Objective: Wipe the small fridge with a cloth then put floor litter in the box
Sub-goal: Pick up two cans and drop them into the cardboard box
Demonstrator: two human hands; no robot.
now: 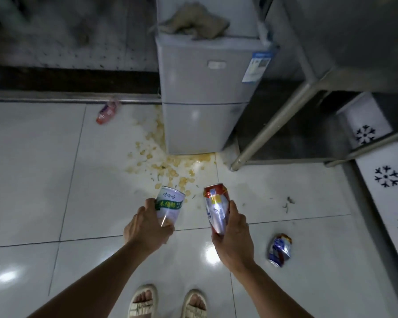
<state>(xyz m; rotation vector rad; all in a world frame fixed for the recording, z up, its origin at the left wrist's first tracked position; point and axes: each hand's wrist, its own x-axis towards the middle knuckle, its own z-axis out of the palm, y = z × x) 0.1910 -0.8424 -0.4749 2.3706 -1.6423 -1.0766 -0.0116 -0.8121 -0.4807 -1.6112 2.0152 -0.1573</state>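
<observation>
Cans in both hands right now! My left hand has its fingers wrapped tight around a white can with a green band, tilted, its end pointing away from me. My right hand grips a red and silver can, fingers closed round its lower half, top end aimed at the small fridge. Both cans are up off the white tiled floor.

Straight ahead, the small fridge stands against the wall, and the cloth lies crumpled on its top. Around the fridge's base, crisps and yellowish crumbs are scattered over the tiles, reaching almost to the cans I'm holding.

More litter: a crushed blue, red and silver can lies on the floor just right of my right wrist. Far left, by the wall's metal strip, a small plastic bottle with a reddish label lies on its side. A few dark scraps sit to the right, near the metal table leg.

My sandalled feet are at the bottom edge.
</observation>
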